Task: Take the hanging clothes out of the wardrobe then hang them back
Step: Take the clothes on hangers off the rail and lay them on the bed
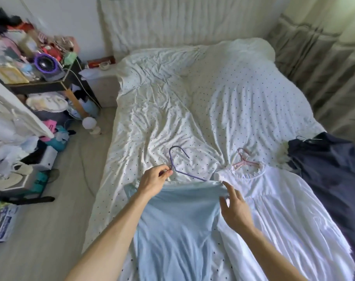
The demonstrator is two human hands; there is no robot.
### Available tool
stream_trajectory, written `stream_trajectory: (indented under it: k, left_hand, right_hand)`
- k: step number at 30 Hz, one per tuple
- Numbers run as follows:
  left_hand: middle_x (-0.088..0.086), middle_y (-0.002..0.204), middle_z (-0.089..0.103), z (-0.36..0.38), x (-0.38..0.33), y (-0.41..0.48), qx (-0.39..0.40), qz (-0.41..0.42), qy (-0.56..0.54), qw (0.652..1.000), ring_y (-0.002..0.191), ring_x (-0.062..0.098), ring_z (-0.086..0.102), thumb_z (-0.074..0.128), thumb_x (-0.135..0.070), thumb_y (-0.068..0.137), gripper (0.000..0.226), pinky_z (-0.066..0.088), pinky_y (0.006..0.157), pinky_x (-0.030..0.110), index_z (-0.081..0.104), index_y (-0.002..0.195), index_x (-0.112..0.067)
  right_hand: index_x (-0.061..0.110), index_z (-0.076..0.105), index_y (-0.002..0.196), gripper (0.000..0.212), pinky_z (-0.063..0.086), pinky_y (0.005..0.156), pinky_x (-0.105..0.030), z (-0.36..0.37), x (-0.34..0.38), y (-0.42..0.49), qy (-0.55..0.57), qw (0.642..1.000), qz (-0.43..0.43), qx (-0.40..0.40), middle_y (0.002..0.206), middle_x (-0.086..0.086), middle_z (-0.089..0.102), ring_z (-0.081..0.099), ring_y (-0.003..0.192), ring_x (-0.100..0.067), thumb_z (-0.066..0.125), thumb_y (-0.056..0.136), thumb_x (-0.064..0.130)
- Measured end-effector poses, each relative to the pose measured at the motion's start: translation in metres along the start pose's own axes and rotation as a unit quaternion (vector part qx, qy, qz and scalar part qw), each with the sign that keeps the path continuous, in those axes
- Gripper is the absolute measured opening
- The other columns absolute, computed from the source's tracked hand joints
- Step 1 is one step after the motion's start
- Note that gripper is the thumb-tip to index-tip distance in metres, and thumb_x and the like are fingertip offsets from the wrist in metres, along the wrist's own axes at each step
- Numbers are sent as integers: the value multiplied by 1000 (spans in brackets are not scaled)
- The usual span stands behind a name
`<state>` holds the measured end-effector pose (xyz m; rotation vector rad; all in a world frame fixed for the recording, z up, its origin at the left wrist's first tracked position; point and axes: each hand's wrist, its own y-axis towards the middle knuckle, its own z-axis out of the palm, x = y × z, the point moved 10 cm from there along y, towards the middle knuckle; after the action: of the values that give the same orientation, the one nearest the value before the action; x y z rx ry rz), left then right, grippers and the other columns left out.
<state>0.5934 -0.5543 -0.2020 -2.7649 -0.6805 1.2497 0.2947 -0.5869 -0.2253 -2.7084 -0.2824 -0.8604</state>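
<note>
Bedroom, head view.

1. Bed (168,110): white sheet with small dark dots, creased; carries all three garments along its near side.
2. Light blue garment (178,222): lies flat on the bed at the near edge, leftmost of the three, with its top hem towards the headboard (182,19).
3. Purple hanger (189,175): wire type, hook pointing up the bed. One arm runs under the blue garment's top hem.
4. Left hand (154,180): pinches the purple hanger's neck just below the hook.
5. Right hand (234,207): fingers spread and loose, gripping nothing, fingertips at the blue garment's top right corner.
6. White dress (284,201): pleated, spread flat just right of the blue garment and touching it, on a pink hanger (243,161).
7. Dark navy garment (324,171): at the bed's right edge beside the dress, dark hanger hook (306,138) showing.
8. Desk (40,86): left of the bed, piled with clutter, including a purple fan (44,62).
9. Curtain (324,67): grey-green, right side.
</note>
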Motion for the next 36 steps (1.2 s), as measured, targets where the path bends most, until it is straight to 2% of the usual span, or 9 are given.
stream_trajectory:
  k: [9, 13, 18, 21, 24, 27, 30, 32, 36]
  left_hand:
    - [4, 83, 67, 22, 28, 142, 18, 13, -23, 999, 81, 27, 61, 64, -30, 95, 19, 39, 69, 32, 70, 93, -12]
    - [9, 93, 70, 49, 44, 187, 42, 17, 6, 999, 88, 27, 61, 62, -29, 96, 19, 39, 74, 32, 70, 99, -12]
    - [13, 106, 71, 86, 88, 220, 41, -19, 22, 999, 101, 33, 62, 54, -20, 99, 20, 39, 79, 32, 67, 112, -11]
    - [18, 131, 59, 115, 127, 227, 50, -89, 44, 994, 121, 35, 54, 43, -24, 102, 42, 41, 96, 37, 46, 143, -19]
    - [19, 153, 37, 166, 147, 193, 79, -56, 124, 988, 139, 36, 37, 48, -34, 99, 61, 30, 113, 45, 29, 154, -16]
    - [7, 166, 9, 232, 166, 111, 227, -46, 205, 951, 151, 29, 12, 44, -48, 99, 66, 16, 119, 53, 17, 158, -31]
    - [0, 166, -10, 274, 190, 30, 374, -54, 301, 876, 153, 27, -5, 37, -56, 99, 70, 7, 119, 58, 3, 157, -39]
    - [0, 166, -11, 278, 197, -2, 407, -61, 341, 845, 153, 27, -6, 37, -58, 98, 73, 8, 120, 58, -1, 157, -38]
    - [2, 167, -2, 267, 164, -29, 429, -68, 350, 830, 153, 26, 4, 39, -53, 99, 69, 10, 121, 55, 6, 158, -37]
  right_hand:
    - [23, 24, 150, 59, 35, 110, -36, 126, -67, -31, -198, 942, 117, 246, 153, 2, 32, 28, 141, -25, 44, 96, 37]
    - [21, 20, 154, 63, 29, 115, -39, 146, -80, -19, -197, 935, 145, 255, 158, 0, 26, 22, 145, -26, 44, 98, 39]
    - [29, 5, 158, 70, 10, 124, -41, 170, -107, 4, -202, 931, 176, 248, 167, -1, -3, -1, 153, -26, 42, 100, 41]
    - [35, -2, 157, 70, 6, 124, -44, 185, -128, 11, -193, 925, 201, 258, 166, -1, -12, -8, 153, -27, 38, 100, 42]
    - [39, -8, 156, 72, 2, 124, -46, 201, -151, 8, -185, 915, 224, 279, 166, 0, -14, -12, 153, -28, 37, 100, 43]
    - [39, -7, 156, 77, 7, 123, -49, 211, -168, -2, -193, 912, 215, 290, 166, 0, -11, -9, 153, -28, 42, 97, 44]
    - [39, -3, 156, 77, 10, 123, -47, 209, -170, -9, -191, 917, 197, 288, 167, 1, -5, -4, 153, -26, 45, 96, 40]
    - [35, -2, 157, 75, 12, 123, -44, 200, -165, -13, -187, 921, 192, 283, 167, 2, -2, 0, 153, -24, 43, 98, 40]
    - [31, 7, 159, 66, 15, 123, -41, 155, -149, -22, -149, 943, 169, 245, 167, 4, 9, 5, 153, -19, 39, 101, 38]
